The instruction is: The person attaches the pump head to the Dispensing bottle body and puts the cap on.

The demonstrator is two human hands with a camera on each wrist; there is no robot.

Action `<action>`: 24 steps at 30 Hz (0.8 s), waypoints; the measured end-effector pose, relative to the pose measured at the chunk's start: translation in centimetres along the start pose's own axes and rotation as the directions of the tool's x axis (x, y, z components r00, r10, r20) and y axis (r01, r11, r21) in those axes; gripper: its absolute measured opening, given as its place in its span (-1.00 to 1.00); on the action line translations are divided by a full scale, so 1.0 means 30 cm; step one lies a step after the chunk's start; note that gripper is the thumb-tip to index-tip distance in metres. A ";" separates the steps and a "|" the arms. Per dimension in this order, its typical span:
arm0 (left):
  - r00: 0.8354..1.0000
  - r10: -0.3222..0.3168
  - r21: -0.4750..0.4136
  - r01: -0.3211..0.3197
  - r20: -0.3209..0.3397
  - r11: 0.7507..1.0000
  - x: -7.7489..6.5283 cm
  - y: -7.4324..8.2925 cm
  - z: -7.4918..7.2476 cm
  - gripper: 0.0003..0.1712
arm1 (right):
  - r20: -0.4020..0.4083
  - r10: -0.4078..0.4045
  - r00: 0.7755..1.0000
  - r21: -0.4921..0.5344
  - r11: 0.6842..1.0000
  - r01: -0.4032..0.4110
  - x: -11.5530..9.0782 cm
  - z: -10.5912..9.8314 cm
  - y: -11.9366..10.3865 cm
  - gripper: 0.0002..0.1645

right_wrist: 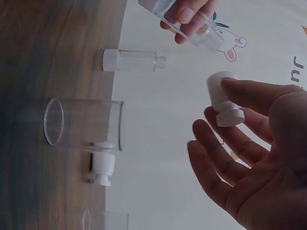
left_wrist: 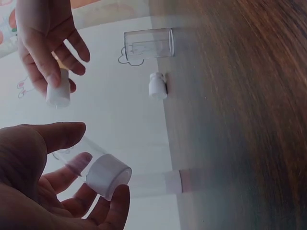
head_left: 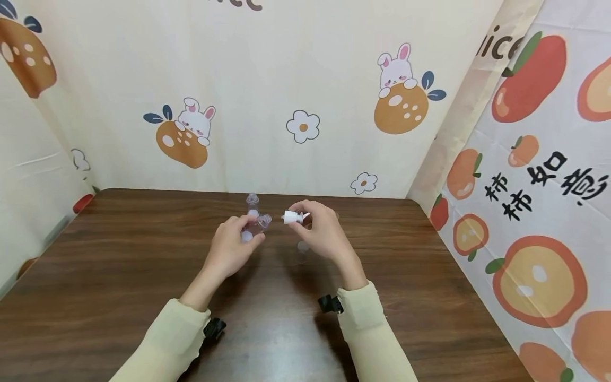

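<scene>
My left hand [head_left: 231, 246] holds a clear pump bottle [left_wrist: 108, 175] with a white base between thumb and fingers. The bottle tilts, its uncapped threaded neck pointing up toward the right. Opposite it, my right hand [head_left: 322, 228] pinches a white pump head [right_wrist: 221, 98] between thumb and fingertips. A small gap separates the pump head from the bottle's neck. Both are held above the table. Behind my left hand, a second clear bottle [right_wrist: 136, 61] with a white base stands upright, its neck bare.
On the dark wooden table [head_left: 267, 329] stands a clear cylindrical cover [right_wrist: 86, 122] below my right hand. Another white pump head [right_wrist: 103, 165] stands beyond it, with a second clear cover [right_wrist: 115, 221] farther right. A printed cloth [head_left: 258, 63] hangs behind the table.
</scene>
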State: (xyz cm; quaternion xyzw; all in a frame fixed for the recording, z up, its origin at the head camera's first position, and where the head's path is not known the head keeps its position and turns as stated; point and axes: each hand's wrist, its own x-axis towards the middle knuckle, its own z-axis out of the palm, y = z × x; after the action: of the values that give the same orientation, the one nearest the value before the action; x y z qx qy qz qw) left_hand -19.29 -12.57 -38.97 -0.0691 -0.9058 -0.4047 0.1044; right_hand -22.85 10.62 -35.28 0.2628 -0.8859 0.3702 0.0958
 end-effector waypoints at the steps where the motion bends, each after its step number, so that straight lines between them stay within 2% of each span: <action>1: 1.000 0.004 0.002 -0.004 -0.002 1.000 -0.002 -0.002 0.002 -0.53 | -0.004 -0.002 1.000 0.005 1.000 0.002 0.000 0.006 0.001 -0.74; 8: 0.999 0.028 0.029 -0.028 -0.025 0.999 0.001 -0.012 0.009 -0.54 | -0.049 -0.052 0.997 0.055 0.997 0.055 0.011 0.029 -0.004 -0.66; 12: 0.999 0.032 0.036 -0.032 -0.024 0.999 0.000 -0.012 0.008 -0.52 | -0.042 -0.077 0.996 0.072 0.994 0.080 0.018 0.050 -0.008 -0.63; 17: 0.998 0.052 0.032 -0.052 -0.019 0.998 -0.002 -0.001 0.016 -0.53 | -0.042 -0.107 0.993 0.061 0.992 0.109 0.016 0.061 -0.011 -0.60; 24: 0.998 0.058 0.025 -0.057 -0.021 0.998 -0.002 0.013 0.024 -0.54 | -0.062 -0.123 0.990 0.036 0.991 0.125 0.014 0.058 -0.009 -0.66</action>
State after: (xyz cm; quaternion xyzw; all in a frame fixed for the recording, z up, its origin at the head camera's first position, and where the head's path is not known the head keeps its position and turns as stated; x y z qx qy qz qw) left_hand -19.24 -11.78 -39.17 -0.0895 -0.9071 -0.3913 0.1267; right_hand -23.01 9.06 -36.21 0.3081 -0.8570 0.3886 0.1398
